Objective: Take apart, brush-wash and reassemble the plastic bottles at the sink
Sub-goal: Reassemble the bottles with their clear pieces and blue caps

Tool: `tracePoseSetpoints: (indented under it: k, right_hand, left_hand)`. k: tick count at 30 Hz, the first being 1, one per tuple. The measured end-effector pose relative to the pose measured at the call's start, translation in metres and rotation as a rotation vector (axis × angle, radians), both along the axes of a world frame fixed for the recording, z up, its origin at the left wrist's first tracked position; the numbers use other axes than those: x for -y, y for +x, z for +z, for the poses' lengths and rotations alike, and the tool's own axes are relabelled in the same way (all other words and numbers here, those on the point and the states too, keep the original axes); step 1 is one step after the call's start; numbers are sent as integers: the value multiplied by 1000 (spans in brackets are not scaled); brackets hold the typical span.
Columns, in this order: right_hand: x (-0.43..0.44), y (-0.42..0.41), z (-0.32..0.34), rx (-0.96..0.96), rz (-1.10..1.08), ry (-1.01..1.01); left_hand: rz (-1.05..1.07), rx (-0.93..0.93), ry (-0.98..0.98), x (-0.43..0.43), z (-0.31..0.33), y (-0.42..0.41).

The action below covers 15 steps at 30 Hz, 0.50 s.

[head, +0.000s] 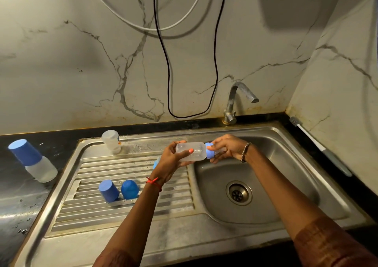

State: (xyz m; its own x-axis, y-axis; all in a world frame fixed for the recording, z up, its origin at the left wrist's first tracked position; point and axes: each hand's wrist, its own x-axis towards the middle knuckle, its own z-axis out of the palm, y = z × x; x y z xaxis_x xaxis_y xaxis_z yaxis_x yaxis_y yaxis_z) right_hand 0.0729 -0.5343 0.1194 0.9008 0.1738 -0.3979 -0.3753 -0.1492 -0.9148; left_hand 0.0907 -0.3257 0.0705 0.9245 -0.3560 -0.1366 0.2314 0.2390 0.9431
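At frame centre, the left hand [171, 162] grips a clear bottle [197, 154] sideways. The right hand [227, 148] pinches its blue collar [209, 154], apparently above the sink [272, 128] basin.

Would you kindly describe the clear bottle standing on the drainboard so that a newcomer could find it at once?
Start at the steel sink and move to its ribbed drainboard, left of the basin. At the drainboard's back edge, near the wall, stands the clear bottle. Unlike the capped bottle on the black counter, it has no blue cap, and it stands untouched.
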Motion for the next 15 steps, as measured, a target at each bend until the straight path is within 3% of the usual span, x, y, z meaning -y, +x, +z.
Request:
tracePoseSetpoints:
  k: [5, 8, 15]
  right_hand:
    - [-8, 2, -4, -233, -80, 36]
    - [-10, 4, -8, -260, -41, 25]
    - [-22, 11, -11, 179, -10, 31]
  left_hand:
    - [-42, 126, 84, -6, 7, 0]
    - [-36, 133, 98, -11, 9, 3]
    - [-4, 37, 28, -24, 12, 14]
